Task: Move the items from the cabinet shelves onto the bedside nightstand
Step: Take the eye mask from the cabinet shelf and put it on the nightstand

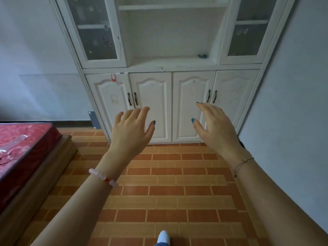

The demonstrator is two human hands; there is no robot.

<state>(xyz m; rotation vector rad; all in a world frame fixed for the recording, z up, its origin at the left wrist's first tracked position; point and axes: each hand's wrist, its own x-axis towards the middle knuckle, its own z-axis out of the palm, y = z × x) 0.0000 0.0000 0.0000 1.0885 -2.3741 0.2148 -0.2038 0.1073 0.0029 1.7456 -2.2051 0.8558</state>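
1. Left hand [131, 126]: raised in front of the cabinet [170, 68], fingers spread and relaxed, holding nothing.
2. Right hand [213, 125]: raised beside the left at about the same height, fingers straight and relaxed, holding nothing. Neither hand touches the cabinet.
3. Task item: one small dark object [202, 56] lies on the open middle shelf [168, 60], at its right end, close to the right side wall. It is too small to identify.
4. Upper shelf [170, 7]: no item shows on the visible part.
5. Left glass door [94, 29] and right glass door [252, 27]: both closed. Small shapes show on the panes. Whether they are decoration or items behind the glass cannot be told.
6. Lower doors [150, 103]: all closed.
7. Nightstand: not in view, so what already stands on it cannot be checked. A bed [23, 139] with a red mattress lies at the near left.
8. Progress, as a judgement: the open shelves look almost cleared, so the task appears to be in its late stage. The small dark object appears to be what is left to pick up and carry to the nightstand.
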